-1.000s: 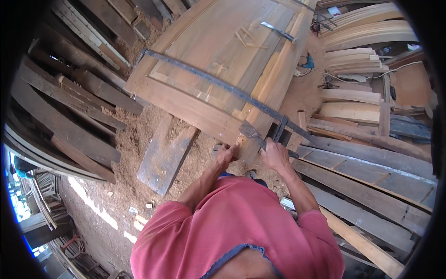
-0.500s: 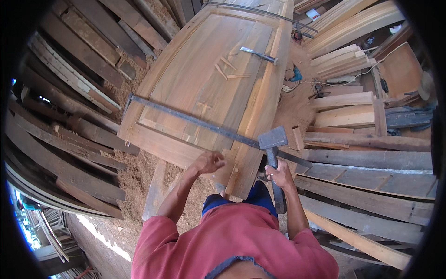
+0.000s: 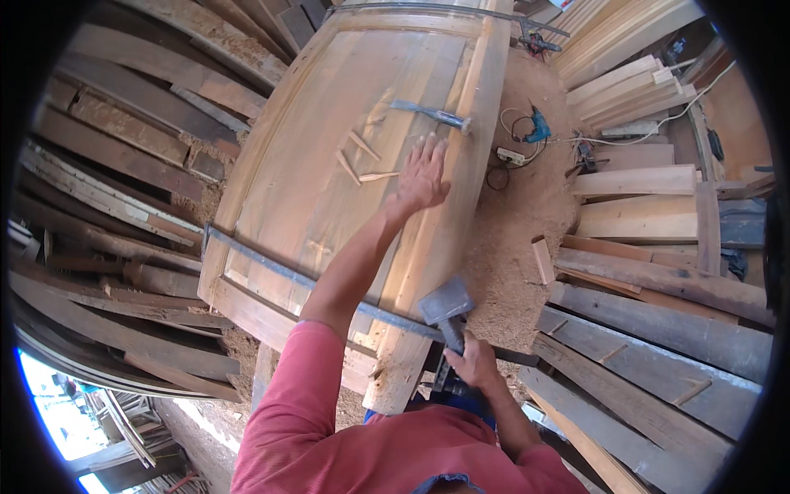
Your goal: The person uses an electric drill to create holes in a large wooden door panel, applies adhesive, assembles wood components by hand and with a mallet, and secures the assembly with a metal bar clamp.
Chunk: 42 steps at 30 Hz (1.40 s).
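Observation:
A wooden panel door (image 3: 317,123) lies flat before me. My left hand (image 3: 421,179) reaches over its right side, fingers stretched out and holding nothing. Just beyond the fingertips is a chisel (image 3: 444,117), its blade toward the left. Three slim wooden pegs (image 3: 348,167) rest on the panel, left of that hand. My right hand (image 3: 473,361) is closed round the handle of a mallet (image 3: 446,301), whose grey block head is up by the door's near right corner. A long metal bar clamp (image 3: 263,262) crosses the door under my left forearm.
Another bar clamp (image 3: 428,11) spans the far end of the door. On the sawdust floor at right are a teal power drill (image 3: 539,125) and a socket strip (image 3: 510,156) with cords. Stacked boards (image 3: 132,152) line the left; more planks (image 3: 658,317) lie right.
My left hand has moved forward from the door's near end to beside the chisel, its fingers now extended. The view has shifted, and my right hand still grips the mallet.

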Available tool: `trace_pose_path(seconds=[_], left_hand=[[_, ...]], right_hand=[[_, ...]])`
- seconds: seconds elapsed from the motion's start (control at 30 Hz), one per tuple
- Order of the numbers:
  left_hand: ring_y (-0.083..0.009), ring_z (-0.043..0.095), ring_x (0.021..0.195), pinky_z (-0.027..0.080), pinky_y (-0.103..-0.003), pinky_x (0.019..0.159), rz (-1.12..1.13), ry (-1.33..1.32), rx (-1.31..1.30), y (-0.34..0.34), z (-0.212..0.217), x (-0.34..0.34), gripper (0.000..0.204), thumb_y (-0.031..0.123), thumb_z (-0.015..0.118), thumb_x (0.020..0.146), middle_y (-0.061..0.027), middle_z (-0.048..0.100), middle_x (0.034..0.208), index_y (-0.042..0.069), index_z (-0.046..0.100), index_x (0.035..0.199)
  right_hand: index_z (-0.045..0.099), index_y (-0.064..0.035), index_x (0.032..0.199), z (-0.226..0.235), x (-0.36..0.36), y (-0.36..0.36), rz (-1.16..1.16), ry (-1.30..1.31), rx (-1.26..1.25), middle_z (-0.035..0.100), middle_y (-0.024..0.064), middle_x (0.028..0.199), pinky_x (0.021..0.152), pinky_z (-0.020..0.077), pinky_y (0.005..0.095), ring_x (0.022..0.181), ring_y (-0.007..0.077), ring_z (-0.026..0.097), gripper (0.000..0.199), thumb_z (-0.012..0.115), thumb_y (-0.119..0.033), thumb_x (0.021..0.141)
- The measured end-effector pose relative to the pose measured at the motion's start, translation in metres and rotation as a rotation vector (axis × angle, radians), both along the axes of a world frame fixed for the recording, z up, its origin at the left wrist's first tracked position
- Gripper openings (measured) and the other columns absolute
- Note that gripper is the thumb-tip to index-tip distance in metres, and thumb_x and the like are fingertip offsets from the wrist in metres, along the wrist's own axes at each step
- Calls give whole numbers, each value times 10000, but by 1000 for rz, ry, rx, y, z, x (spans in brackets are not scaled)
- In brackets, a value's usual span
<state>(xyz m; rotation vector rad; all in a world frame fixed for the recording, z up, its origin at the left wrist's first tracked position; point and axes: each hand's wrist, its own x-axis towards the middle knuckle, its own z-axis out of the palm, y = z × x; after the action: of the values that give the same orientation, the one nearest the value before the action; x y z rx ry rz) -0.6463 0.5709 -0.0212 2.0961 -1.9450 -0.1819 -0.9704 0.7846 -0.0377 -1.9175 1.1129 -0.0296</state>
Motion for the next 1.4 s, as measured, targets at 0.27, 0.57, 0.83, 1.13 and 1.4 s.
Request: trace_pose_path(seconds=[0.27, 0.57, 0.83, 1.13, 1.4], left_hand=[[-416, 368, 1419, 300, -538, 1151, 25, -205, 197, -154, -49, 21, 691, 200, 712, 826, -219, 443, 1474, 160, 478, 1475], [-321, 630, 1093, 446, -520, 957, -61, -333, 47, -115, 8, -28, 561, 219, 824, 721, -168, 668, 1140, 149, 617, 1238], [-121, 637, 960, 540, -283, 836, -95, 878, -175, 30, 82, -35, 436, 148, 696, 907, 2, 643, 1054, 107, 481, 1285], [-70, 605, 753, 512, -271, 662, -330, 1135, 79, 255, 111, -101, 110, 94, 721, 907, 21, 640, 791, 91, 613, 931], [-73, 523, 706, 467, -285, 639, -496, 1002, 171, 309, 65, -130, 192, 146, 742, 925, 34, 572, 750, 70, 570, 885]], right_hand=[[580, 20, 1029, -9, -4, -7, -33, -164, 28, 671, 258, 735, 696, 552, 523, 742, 451, 696, 447, 701, -391, 903], [600, 12, 1036, -14, -9, -6, -92, -166, 10, 677, 236, 751, 647, 544, 496, 705, 426, 691, 451, 726, -388, 872], [636, 35, 951, -14, -8, 3, -219, -288, 138, 670, 211, 715, 675, 530, 454, 705, 363, 696, 359, 747, -294, 856], [640, 26, 1021, 112, -38, 113, -741, -441, -61, 664, 59, 754, 606, 522, 296, 658, 133, 648, 244, 734, -160, 894], [551, 42, 1237, 211, -57, 214, -993, -1137, -609, 649, 99, 824, 551, 529, 318, 597, 150, 589, 310, 616, 17, 935]])
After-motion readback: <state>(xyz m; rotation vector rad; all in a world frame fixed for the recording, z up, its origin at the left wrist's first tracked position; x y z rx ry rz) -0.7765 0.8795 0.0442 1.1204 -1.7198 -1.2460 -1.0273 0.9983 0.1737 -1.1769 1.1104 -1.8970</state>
